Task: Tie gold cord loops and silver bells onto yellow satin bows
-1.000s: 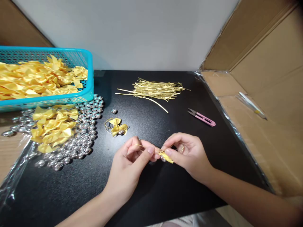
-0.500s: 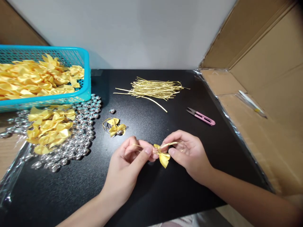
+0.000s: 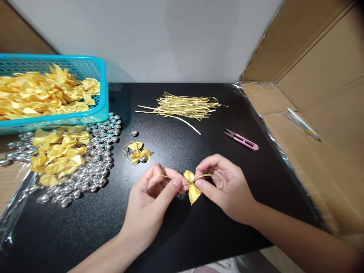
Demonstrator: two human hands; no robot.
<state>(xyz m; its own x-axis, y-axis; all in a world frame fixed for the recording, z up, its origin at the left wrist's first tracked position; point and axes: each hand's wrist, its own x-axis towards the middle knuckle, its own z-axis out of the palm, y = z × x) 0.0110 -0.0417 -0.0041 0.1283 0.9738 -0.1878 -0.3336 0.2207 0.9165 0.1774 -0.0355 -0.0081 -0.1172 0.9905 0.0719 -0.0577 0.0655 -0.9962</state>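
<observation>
Between my two hands, above the black table, a yellow ribbon bow (image 3: 194, 194) hangs on a thin gold cord (image 3: 205, 176). My left hand (image 3: 153, 197) pinches the cord just left of the bow, between thumb and fingers, and a cord end sticks out over the fingers. On the bow's right side, my right hand (image 3: 227, 187) pinches the cord close to the knot with thumb and forefinger. Exactly how the cord passes through the bow is hidden by the fingertips. Beyond my left hand lie finished-looking bows with silver bells (image 3: 140, 154) and looped cord.
A turquoise basket (image 3: 105, 87) of yellow bows stands at the left. Several silver bells (image 3: 96, 184) and loose bows (image 3: 61, 155) lie before it. Gold cords (image 3: 186, 106) are piled at the back. Pink thread snips (image 3: 243, 141) rest at the right, near a cardboard wall (image 3: 318, 60).
The bow has turned, with its lower loop swinging slightly left and its upper loop showing more. My right fingers have shifted slightly left towards the knot. My left hand has barely moved.
</observation>
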